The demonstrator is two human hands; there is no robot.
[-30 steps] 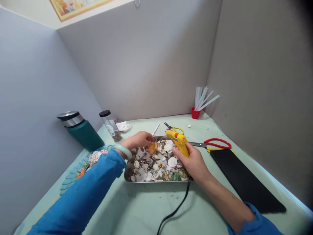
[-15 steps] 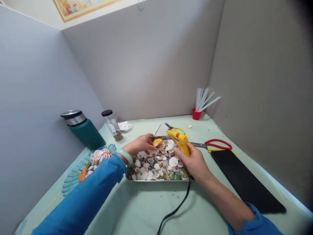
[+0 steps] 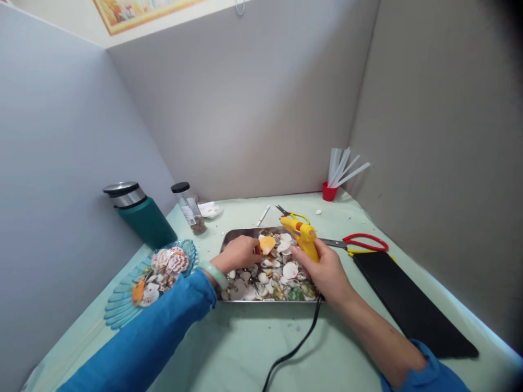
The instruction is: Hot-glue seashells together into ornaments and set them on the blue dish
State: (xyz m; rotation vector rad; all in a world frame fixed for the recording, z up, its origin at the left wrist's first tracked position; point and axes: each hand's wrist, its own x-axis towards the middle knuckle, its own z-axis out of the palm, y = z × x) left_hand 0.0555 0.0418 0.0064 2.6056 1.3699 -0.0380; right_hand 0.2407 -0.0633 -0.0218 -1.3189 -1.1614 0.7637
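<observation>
My right hand (image 3: 327, 272) is wrapped round the grip of a yellow glue gun (image 3: 301, 233), which points away to the left above the shell tray. A black cord (image 3: 296, 348) trails down from it. Over the left part of the metal tray (image 3: 269, 302), my left hand (image 3: 239, 253) has its fingers curled together. A bit of something reddish shows at its fingertips, too small to name. Just right of those fingertips lies an orange-yellow shell (image 3: 267, 245). Many white, brown and greenish shells (image 3: 290, 270) fill the tray.
At left a blue shell-shaped dish (image 3: 122, 310) holds more shells, near a teal flask (image 3: 149, 223) and a clear jar (image 3: 190, 212). Behind the tray lie a marker (image 3: 263, 215) and small pliers (image 3: 292, 213). Red-handled scissors (image 3: 365, 242), a black slab (image 3: 408, 305) and a red cup (image 3: 329, 191) of glue sticks stand right.
My left hand has drawn lower over the tray and its fingers have curled in. The orange-yellow shell shows more fully, slightly farther right. My right hand holds the glue gun almost still.
</observation>
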